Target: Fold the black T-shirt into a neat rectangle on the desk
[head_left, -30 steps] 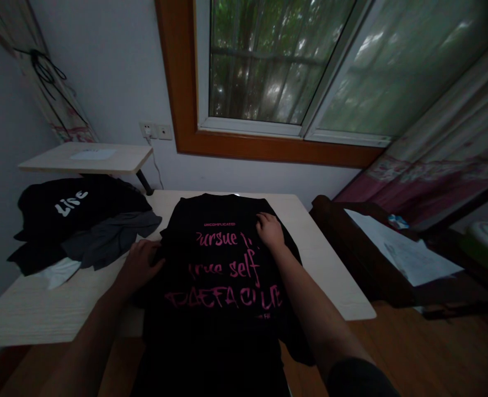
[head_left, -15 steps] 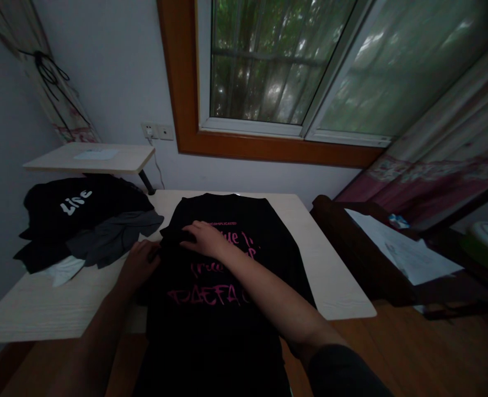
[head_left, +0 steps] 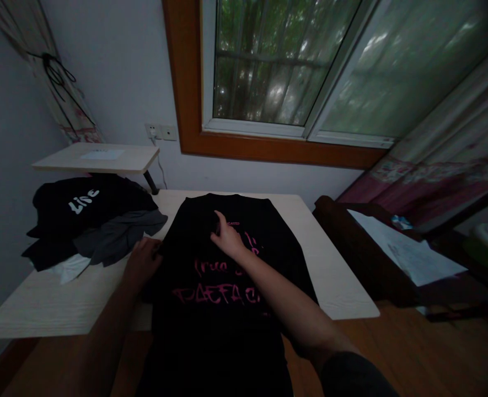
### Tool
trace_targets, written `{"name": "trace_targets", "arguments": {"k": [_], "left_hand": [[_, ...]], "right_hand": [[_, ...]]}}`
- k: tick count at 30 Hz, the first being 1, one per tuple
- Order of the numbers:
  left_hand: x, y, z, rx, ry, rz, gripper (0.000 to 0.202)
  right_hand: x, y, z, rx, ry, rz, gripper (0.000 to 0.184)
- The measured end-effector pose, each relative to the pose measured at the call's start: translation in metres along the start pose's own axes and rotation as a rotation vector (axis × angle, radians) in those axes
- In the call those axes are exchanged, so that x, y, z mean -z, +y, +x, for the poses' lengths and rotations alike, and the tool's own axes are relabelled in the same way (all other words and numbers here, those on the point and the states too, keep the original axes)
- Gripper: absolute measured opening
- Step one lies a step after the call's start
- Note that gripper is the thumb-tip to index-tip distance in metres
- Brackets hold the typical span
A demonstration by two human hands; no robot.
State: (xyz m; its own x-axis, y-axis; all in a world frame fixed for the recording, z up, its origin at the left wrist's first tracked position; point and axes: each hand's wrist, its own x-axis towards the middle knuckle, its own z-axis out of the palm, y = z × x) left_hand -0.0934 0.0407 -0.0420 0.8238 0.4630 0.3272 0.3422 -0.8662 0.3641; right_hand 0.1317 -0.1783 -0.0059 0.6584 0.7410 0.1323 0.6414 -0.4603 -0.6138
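Note:
A black T-shirt (head_left: 223,325) with pink lettering lies spread on the pale wooden table (head_left: 338,275), its lower part hanging over the front edge. At the shirt's left edge, my left hand (head_left: 142,262) has its fingers curled on the black cloth, with the fingertips partly hidden. My right hand (head_left: 229,241) is over the upper printed part of the shirt, index finger stretched out and thumb apart, holding nothing. Its forearm crosses the lettering and covers some of it.
Crumpled clothes (head_left: 115,237) in black, grey and white lie at the table's left, partly under a small raised shelf (head_left: 132,158) with a paper on it. Right of the table stands a dark brown piece of furniture (head_left: 347,253) bearing white sheets (head_left: 409,253). A window (head_left: 268,82) is behind.
My right hand has moved right, away from the shirt's left side, and its fingers have come off the cloth fold there. My left hand stays at the left edge. The view shifts slightly.

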Motion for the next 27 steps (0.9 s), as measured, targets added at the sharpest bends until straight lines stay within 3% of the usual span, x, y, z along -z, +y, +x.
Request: {"name": "trace_targets", "arguments": {"k": [4, 8, 11, 14, 20, 24, 27], "left_hand": [[0.000, 0.002, 0.000, -0.050, 0.002, -0.004, 0.034], [0.002, 0.003, 0.000, -0.122, -0.020, -0.001, 0.039], [0.002, 0.003, -0.001, -0.133, -0.031, -0.019, 0.037], [0.000, 0.001, 0.000, -0.119, -0.019, -0.038, 0.034], [-0.006, -0.006, 0.000, -0.109, 0.006, -0.072, 0.029], [-0.005, -0.012, 0.004, -0.089, -0.018, -0.136, 0.031], [-0.003, -0.013, 0.019, -0.090, -0.025, -0.143, 0.033]], "right_hand": [[0.007, 0.029, -0.018, 0.025, 0.002, 0.018, 0.088], [0.006, 0.031, -0.022, 0.091, 0.058, -0.051, 0.061], [0.002, 0.028, -0.014, 0.046, 0.165, -0.110, 0.045], [-0.001, 0.025, -0.001, 0.013, 0.197, -0.124, 0.048], [-0.004, 0.018, 0.023, 0.056, 0.037, -0.030, 0.061], [-0.007, 0.024, 0.025, 0.023, 0.064, 0.095, 0.064], [-0.009, 0.037, 0.021, 0.075, 0.097, 0.215, 0.061]]}}
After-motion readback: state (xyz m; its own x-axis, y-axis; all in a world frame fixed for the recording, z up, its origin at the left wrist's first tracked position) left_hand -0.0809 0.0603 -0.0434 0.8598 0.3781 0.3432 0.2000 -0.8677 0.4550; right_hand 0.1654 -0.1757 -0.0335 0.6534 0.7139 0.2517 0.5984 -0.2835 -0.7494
